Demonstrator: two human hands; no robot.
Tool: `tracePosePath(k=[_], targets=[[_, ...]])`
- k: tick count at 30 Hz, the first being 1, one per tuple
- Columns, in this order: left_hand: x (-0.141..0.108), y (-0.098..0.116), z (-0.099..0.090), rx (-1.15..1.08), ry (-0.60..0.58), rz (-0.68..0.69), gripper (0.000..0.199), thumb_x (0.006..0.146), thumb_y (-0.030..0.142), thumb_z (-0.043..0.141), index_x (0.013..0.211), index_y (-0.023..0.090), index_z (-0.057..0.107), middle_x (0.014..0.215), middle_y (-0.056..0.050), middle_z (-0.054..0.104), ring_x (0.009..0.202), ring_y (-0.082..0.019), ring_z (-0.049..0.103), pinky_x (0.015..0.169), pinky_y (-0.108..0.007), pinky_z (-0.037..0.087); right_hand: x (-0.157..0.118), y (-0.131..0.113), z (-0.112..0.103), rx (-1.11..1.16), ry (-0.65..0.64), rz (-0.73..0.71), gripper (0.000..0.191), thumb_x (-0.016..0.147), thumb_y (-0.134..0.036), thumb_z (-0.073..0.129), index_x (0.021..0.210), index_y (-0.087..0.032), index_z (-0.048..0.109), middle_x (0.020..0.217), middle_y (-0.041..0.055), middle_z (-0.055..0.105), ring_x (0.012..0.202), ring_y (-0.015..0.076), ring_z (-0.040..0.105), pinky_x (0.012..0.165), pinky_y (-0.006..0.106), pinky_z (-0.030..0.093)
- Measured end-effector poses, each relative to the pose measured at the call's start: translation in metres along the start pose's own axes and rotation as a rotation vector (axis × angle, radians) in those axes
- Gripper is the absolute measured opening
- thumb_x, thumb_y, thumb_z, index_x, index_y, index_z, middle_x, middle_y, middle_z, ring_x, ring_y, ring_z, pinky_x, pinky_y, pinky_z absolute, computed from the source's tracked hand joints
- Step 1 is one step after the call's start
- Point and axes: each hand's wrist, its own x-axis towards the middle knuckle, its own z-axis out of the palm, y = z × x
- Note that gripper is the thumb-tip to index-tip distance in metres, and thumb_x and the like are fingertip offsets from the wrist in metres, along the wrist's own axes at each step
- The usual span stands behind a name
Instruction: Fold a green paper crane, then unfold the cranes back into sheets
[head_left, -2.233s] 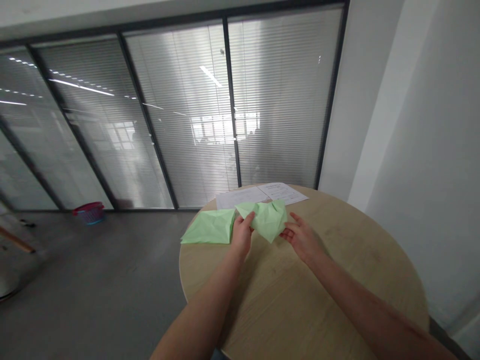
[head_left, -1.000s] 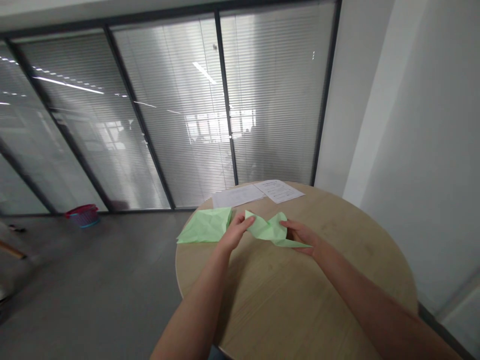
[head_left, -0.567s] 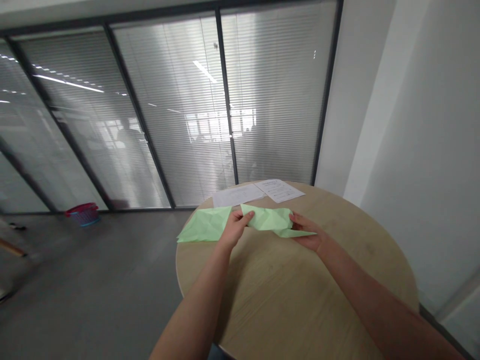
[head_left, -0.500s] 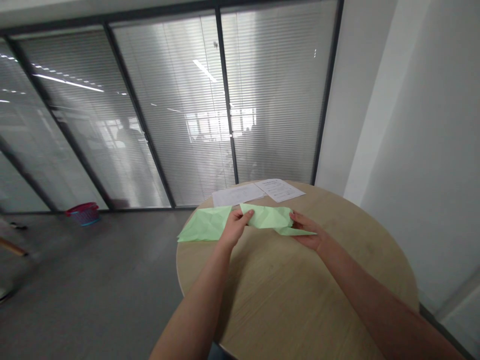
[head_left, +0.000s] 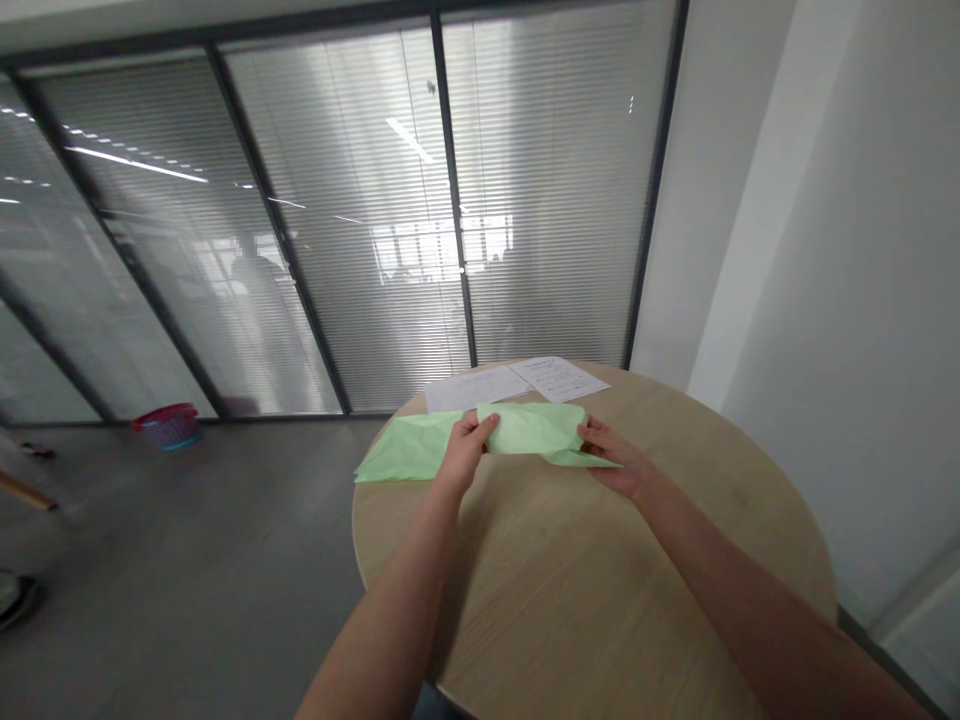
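Observation:
A light green sheet of paper (head_left: 531, 428), creased and partly folded, is held up between my two hands above the round table. My left hand (head_left: 466, 445) pinches its left end, thumb on top. At the right end, my right hand (head_left: 611, 455) grips the paper, with a loose pointed flap lying over the fingers; some of those fingers are hidden behind it. To the left, a second piece of creased green paper (head_left: 409, 447) lies by the table's edge, partly covered by my left hand.
Two printed white sheets, one on the left (head_left: 476, 388) and one on the right (head_left: 561, 380), lie at the far side of the wooden table (head_left: 585, 580). A red and blue basket (head_left: 171, 427) stands on the floor by the glass partition (head_left: 360, 200). A white wall (head_left: 847, 300) rises at right.
The held paper looks flatter across its middle, and its right flap has shifted slightly left. My left hand has moved a little left.

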Motion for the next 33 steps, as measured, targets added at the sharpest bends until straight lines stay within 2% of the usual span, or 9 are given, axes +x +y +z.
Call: tracePosePath(k=[12,21,23,24,26,28,29,31,33], targets=[[0.005,-0.004,-0.007,-0.085,0.039,-0.167,0.045,0.06,0.048,0.092,0.084,0.015,0.074,0.079,-0.006,0.073,0.065,-0.016,0.064,0.055,-0.024,0.05,-0.004,0.001,0.011,0.024,0.001,-0.024,0.042,0.065,-0.031,0.093,0.101,-0.021,0.073,0.095,0.0036,0.078,0.076,0.0193,0.071,0.068,0.028,0.057],[-0.001,-0.019,0.005,-0.269,-0.292,-0.18,0.053,0.07,0.047,0.089,0.11,0.015,0.074,0.113,-0.014,0.076,0.098,-0.025,0.072,0.089,-0.038,0.058,0.005,0.007,0.005,0.283,0.057,-0.082,0.023,0.079,-0.021,0.083,0.098,-0.024,0.071,0.096,0.0004,0.079,0.077,0.0169,0.074,0.067,0.023,0.061],[-0.002,-0.025,0.01,-0.177,-0.274,-0.208,0.055,0.072,0.044,0.087,0.115,0.016,0.07,0.117,-0.014,0.073,0.099,-0.026,0.071,0.089,-0.041,0.058,0.006,0.006,0.005,0.355,0.054,-0.082,0.02,0.08,-0.017,0.081,0.096,-0.023,0.07,0.091,0.0,0.079,0.075,0.0161,0.075,0.066,0.022,0.062],[-0.003,-0.027,0.012,-0.097,-0.193,-0.196,0.055,0.074,0.044,0.085,0.119,0.017,0.067,0.118,-0.014,0.072,0.098,-0.026,0.071,0.088,-0.042,0.058,0.007,0.006,0.006,0.377,0.051,-0.093,0.02,0.081,-0.017,0.081,0.097,-0.022,0.07,0.092,0.0005,0.08,0.077,0.0164,0.075,0.067,0.022,0.063],[-0.004,-0.028,0.015,0.133,0.056,-0.06,0.051,0.082,0.042,0.077,0.125,0.019,0.062,0.116,-0.013,0.07,0.098,-0.025,0.07,0.087,-0.043,0.057,0.007,0.005,0.01,0.393,0.066,-0.139,0.021,0.082,-0.016,0.08,0.1,-0.021,0.071,0.099,0.0023,0.08,0.085,0.0179,0.076,0.073,0.024,0.064],[-0.007,-0.025,0.019,0.405,0.23,0.213,0.043,0.086,0.038,0.072,0.123,0.019,0.061,0.113,-0.012,0.069,0.102,-0.026,0.067,0.092,-0.045,0.055,0.007,0.005,0.015,0.395,0.129,-0.187,0.02,0.082,-0.016,0.079,0.101,-0.02,0.072,0.104,0.0034,0.08,0.091,0.0187,0.076,0.077,0.026,0.064],[-0.009,-0.024,0.021,0.527,0.238,0.364,0.038,0.088,0.036,0.07,0.12,0.019,0.062,0.113,-0.012,0.068,0.105,-0.026,0.066,0.095,-0.045,0.054,0.007,0.006,0.018,0.396,0.17,-0.204,0.018,0.083,-0.016,0.078,0.1,-0.02,0.072,0.104,0.0034,0.08,0.091,0.0185,0.076,0.078,0.026,0.064],[-0.017,-0.02,0.029,0.706,0.125,0.608,0.031,0.088,0.031,0.069,0.116,0.02,0.062,0.114,-0.011,0.068,0.11,-0.026,0.064,0.1,-0.047,0.052,0.007,0.007,0.023,0.396,0.235,-0.222,0.012,0.085,-0.017,0.076,0.096,-0.02,0.073,0.098,0.0027,0.08,0.087,0.0174,0.075,0.076,0.025,0.064],[-0.026,-0.02,0.039,0.81,-0.003,0.725,0.037,0.086,0.03,0.072,0.119,0.022,0.06,0.12,-0.011,0.067,0.116,-0.028,0.063,0.104,-0.048,0.05,0.005,0.009,0.029,0.392,0.257,-0.21,0.006,0.086,-0.019,0.076,0.091,-0.02,0.073,0.09,0.0024,0.079,0.082,0.0162,0.074,0.075,0.025,0.064]])
